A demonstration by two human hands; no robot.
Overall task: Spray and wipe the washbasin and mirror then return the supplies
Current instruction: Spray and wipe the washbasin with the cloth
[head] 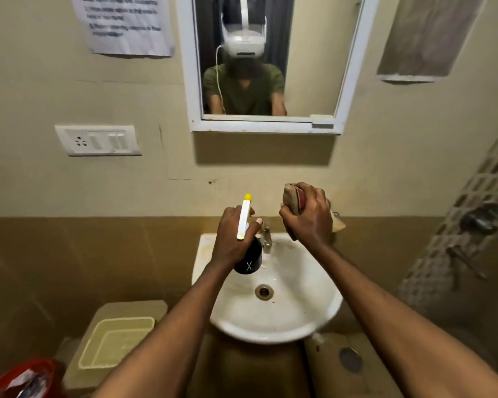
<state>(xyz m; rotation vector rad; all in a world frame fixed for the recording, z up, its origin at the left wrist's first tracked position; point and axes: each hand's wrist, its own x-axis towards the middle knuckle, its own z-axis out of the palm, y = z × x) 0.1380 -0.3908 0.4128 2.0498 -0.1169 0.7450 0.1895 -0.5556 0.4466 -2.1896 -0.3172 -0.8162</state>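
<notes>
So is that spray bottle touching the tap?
Cannot tell. In the head view, the spray bottle overlaps the tap; no gap or contact shows.

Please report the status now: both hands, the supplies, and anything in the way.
Left hand grips spray bottle over washbasin. Right hand grips cloth, raised. Tap just behind the bottle.

Bathroom: washbasin (276, 311), mirror (266, 126), tiled wall (472, 202)
</notes>
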